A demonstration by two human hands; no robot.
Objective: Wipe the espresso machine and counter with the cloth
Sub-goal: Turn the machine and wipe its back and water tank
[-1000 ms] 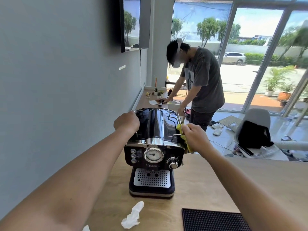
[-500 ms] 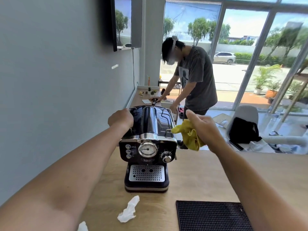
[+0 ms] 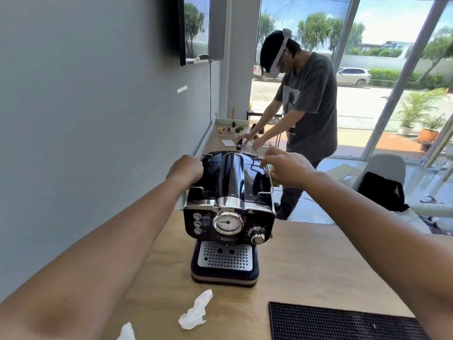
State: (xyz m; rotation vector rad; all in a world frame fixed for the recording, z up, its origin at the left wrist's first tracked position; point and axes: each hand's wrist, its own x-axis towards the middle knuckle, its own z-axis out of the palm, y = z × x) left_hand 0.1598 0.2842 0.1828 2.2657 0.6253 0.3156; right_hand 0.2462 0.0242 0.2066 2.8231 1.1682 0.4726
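A glossy black and chrome espresso machine (image 3: pixel 230 192) stands on the wooden counter (image 3: pixel 306 266), its gauge and knobs facing me. My left hand (image 3: pixel 186 169) is closed on the machine's top left rail. My right hand (image 3: pixel 286 168) rests at the top right rear corner of the machine. It holds the yellow cloth (image 3: pixel 275 183), of which only a small sliver shows beneath the palm; the rest is hidden by the hand.
A crumpled white tissue (image 3: pixel 196 311) and another scrap (image 3: pixel 126 331) lie on the counter in front of the machine. A black rubber mat (image 3: pixel 343 322) sits front right. Another person (image 3: pixel 308 101) works further along the counter. The grey wall (image 3: pixel 85 119) runs close on the left.
My right hand lifted the cloth off the machine's right side, then moved back up to its top right rear corner, hiding most of the cloth. My left hand kept its grip.
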